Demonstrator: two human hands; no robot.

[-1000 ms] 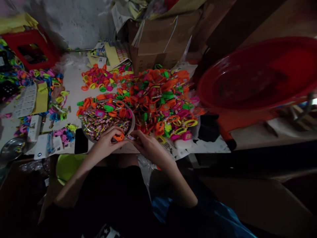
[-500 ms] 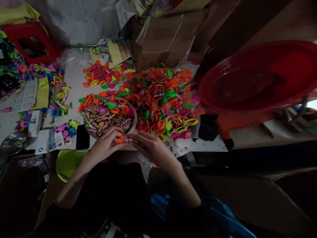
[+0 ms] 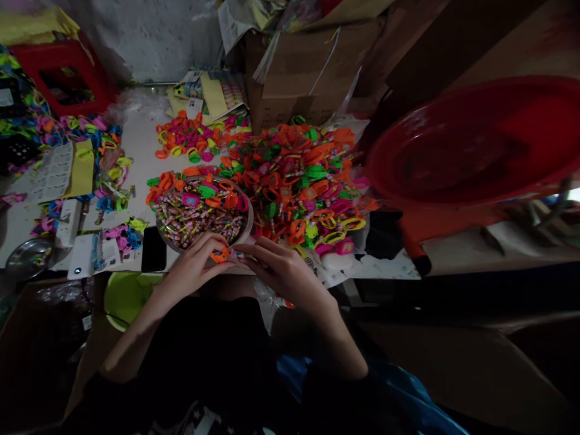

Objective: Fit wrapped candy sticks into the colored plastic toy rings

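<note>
My left hand (image 3: 196, 266) is closed on an orange toy watch (image 3: 219, 255) at the table's front edge. Close beside it, my right hand (image 3: 285, 272) pinches a small wrapped candy roll (image 3: 237, 255), its end against or very near the watch; contact is too small to tell. Just beyond both hands stands a round tub (image 3: 250, 222) full of small wrapped candy rolls (image 3: 194, 220), with several toy watches along its far rim. To its right spreads a large heap of orange, green, pink and yellow toy watches (image 3: 312, 175).
A black phone (image 3: 154, 249) and a white power bank (image 3: 81, 258) lie left of the tub. A metal bowl (image 3: 27, 260) sits farther left. Cardboard boxes (image 3: 308, 66) stand behind the heap, a large red basin (image 3: 471, 145) at right. Below the table is a green basin (image 3: 124, 299).
The camera view has shifted slightly, so the table's things appear a little farther right. Both hands stay together at the same spot, still holding the watch and the candy roll.
</note>
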